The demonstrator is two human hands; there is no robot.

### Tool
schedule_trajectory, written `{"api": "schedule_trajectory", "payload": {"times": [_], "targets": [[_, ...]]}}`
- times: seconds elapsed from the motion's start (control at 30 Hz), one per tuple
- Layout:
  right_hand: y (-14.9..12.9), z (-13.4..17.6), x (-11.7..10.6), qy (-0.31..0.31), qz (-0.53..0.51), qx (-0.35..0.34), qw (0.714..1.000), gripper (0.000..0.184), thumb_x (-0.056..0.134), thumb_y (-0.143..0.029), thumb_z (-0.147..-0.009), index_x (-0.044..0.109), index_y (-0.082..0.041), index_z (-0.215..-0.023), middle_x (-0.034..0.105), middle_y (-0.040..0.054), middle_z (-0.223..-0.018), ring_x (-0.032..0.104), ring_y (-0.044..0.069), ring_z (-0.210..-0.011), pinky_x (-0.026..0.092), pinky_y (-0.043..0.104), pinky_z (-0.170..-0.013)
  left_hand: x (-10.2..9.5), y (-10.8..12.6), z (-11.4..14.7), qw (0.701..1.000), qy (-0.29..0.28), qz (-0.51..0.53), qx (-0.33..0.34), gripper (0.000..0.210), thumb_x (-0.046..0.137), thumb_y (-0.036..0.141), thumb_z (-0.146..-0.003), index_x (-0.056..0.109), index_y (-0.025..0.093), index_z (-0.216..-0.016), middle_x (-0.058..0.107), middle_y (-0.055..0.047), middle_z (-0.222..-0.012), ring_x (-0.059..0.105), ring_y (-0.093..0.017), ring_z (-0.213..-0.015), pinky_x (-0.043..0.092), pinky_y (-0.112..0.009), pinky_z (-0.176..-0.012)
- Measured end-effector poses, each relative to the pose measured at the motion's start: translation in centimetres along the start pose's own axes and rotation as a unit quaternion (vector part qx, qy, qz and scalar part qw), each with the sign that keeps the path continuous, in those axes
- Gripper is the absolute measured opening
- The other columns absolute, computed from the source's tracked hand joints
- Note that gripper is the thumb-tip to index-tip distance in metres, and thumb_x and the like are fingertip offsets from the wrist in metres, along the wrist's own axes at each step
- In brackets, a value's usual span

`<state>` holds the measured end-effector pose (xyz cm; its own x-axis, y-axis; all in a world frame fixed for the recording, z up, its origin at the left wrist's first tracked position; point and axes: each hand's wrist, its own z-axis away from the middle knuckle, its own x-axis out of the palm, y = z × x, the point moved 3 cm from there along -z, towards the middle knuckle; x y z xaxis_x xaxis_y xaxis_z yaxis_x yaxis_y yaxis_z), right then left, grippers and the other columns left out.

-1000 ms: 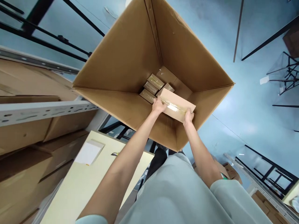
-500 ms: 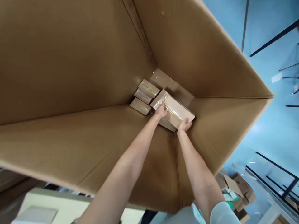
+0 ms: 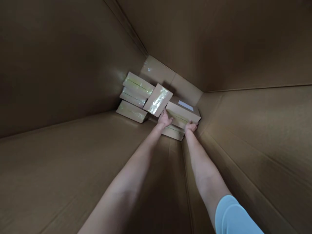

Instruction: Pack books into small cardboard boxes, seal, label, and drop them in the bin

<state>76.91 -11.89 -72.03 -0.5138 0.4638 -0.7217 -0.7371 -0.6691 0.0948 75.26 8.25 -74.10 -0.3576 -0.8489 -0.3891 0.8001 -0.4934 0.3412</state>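
Deep inside a large carton, my two hands hold a brown cardboard box point(image 3: 180, 113) by its near side. It has a white label on top and tape along the side facing me. My left hand point(image 3: 165, 119) curls at its left end, thumb stretched along the side. Around the lower right corner wraps my right hand point(image 3: 191, 126). Another taped box point(image 3: 173, 131) lies just below the held one. Touching or nearly touching my left fingertips is a box with shiny tape point(image 3: 158, 100), set at an angle.
Several taped boxes point(image 3: 137, 85) are stacked at the left of the carton floor point(image 3: 158, 68). Tall cardboard walls point(image 3: 60, 65) rise on all visible sides. The right wall point(image 3: 243, 123) stands close to my right hand.
My view has sunk deeper into the carton, and the outside floor has left the picture. The held box has turned, showing its label, and the angled box now appears separately beside it.
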Motion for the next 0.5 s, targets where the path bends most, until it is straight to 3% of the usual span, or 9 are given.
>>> {"api": "schedule_trajectory", "payload": {"times": [0.07, 0.17, 0.3, 0.4, 0.5], "targets": [[0.2, -0.2, 0.5, 0.0, 0.005, -0.004, 1.0, 0.076, 0.027, -0.038, -0.113, 0.011, 0.006, -0.173, 0.054, 0.0405, -0.151, 0.062, 0.042, -0.14, 0.05, 0.048, -0.112, 0.4, 0.0, -0.4, 1.0, -0.006, -0.007, 0.006, 0.11, 0.077, 0.029, -0.091, 0.01, 0.005, -0.176, 0.026, -0.027, -0.18, 0.033, -0.035, -0.166, 0.031, -0.038, -0.134], [0.2, -0.4, 0.9, 0.004, 0.047, -0.019, 0.999, 0.079, 0.025, -0.046, -0.114, 0.011, 0.006, -0.173, 0.051, 0.0412, -0.152, 0.057, 0.043, -0.144, 0.046, 0.049, -0.115, 0.0, 0.2, -1.2, 1.0, -0.007, -0.027, 0.004, 0.104, 0.072, 0.029, -0.093, 0.014, 0.004, -0.175, 0.036, -0.027, -0.175, 0.038, -0.037, -0.163, 0.033, -0.039, -0.133], [-1.0, -1.4, 0.6, 0.024, 0.124, -0.001, 0.992, 0.078, 0.021, -0.049, -0.116, 0.017, 0.004, -0.173, 0.051, 0.0411, -0.149, 0.061, 0.039, -0.139, 0.052, 0.045, -0.108, -0.8, 0.8, -1.7, 0.998, -0.008, -0.069, 0.007, 0.098, 0.068, 0.031, -0.096, 0.016, 0.004, -0.175, 0.043, -0.028, -0.17, 0.039, -0.04, -0.162, 0.035, -0.043, -0.132], [-2.4, -2.2, 0.5, -0.006, 0.154, -0.012, 0.988, 0.071, 0.035, -0.043, -0.116, 0.027, -0.001, -0.172, 0.05, 0.0412, -0.149, 0.07, 0.037, -0.129, 0.057, 0.045, -0.099, -0.1, 1.3, -0.5, 0.994, -0.054, -0.088, 0.025, 0.095, 0.067, 0.03, -0.097, 0.018, 0.005, -0.175, 0.034, -0.028, -0.176, 0.038, -0.037, -0.163, 0.036, -0.04, -0.131], [-3.5, -1.5, 0.5, -0.057, 0.181, -0.084, 0.978, 0.068, 0.055, -0.037, -0.109, 0.042, -0.003, -0.166, 0.054, 0.0406, -0.148, 0.074, 0.039, -0.122, 0.061, 0.048, -0.093, 1.3, 1.9, 2.2, 0.988, -0.113, -0.101, 0.033, 0.078, 0.067, 0.024, -0.095, 0.041, 0.006, -0.166, 0.051, -0.027, -0.166, 0.053, -0.035, -0.154, 0.044, -0.036, -0.125]]}}
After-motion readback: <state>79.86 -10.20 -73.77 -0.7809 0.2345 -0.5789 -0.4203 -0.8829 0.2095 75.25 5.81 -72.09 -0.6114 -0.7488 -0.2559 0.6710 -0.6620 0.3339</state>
